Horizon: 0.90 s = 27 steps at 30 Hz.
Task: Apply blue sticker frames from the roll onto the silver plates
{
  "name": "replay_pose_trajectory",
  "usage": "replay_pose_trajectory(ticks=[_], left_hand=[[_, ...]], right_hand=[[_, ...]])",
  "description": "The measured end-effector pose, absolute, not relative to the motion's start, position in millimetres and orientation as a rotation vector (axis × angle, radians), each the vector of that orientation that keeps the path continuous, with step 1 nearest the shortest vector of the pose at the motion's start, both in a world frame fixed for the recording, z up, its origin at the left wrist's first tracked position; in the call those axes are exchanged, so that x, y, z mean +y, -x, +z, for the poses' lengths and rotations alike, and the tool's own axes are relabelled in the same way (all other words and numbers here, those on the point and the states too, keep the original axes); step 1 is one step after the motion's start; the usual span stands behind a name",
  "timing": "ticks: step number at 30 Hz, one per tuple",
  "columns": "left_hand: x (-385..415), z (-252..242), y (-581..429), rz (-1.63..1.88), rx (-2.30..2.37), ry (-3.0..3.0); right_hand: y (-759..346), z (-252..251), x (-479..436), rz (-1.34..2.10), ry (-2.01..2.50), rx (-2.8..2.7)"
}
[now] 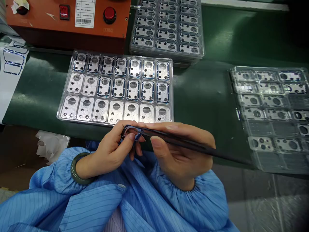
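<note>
My left hand (113,149) is closed around a small blue-rimmed metal camera frame part (130,132), pinched between thumb and fingers just below the near edge of a clear tray (63,112). My right hand (180,151) grips black tweezers (193,146) whose tips rest on that part. The tray in front of me holds three rows of silver frame parts (116,111); several in the upper rows carry blue rims. Both wrists wear blue striped sleeves, and a green bangle (76,172) sits on the left wrist.
An orange machine (43,22) with a red switch and red button stands at the back left. A stack of filled trays (166,29) lies behind. A partly filled clear tray (272,112) lies to the right on the green mat (205,93). White sheets lie at the far left.
</note>
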<state>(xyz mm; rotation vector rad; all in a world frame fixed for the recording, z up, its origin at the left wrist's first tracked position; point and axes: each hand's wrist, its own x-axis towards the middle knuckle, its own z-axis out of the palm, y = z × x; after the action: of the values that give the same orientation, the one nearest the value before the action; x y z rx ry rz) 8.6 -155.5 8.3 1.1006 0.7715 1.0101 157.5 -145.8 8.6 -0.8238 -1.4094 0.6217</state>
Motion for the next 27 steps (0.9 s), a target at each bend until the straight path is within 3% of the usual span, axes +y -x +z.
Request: replay_pose_trajectory(ticks=[27], left_hand=[[-157.3,7.8,-4.5,1.034,0.78,-1.09]], right_hand=[[-150.1,12.1,-145.5,0.634,0.784,-1.399]])
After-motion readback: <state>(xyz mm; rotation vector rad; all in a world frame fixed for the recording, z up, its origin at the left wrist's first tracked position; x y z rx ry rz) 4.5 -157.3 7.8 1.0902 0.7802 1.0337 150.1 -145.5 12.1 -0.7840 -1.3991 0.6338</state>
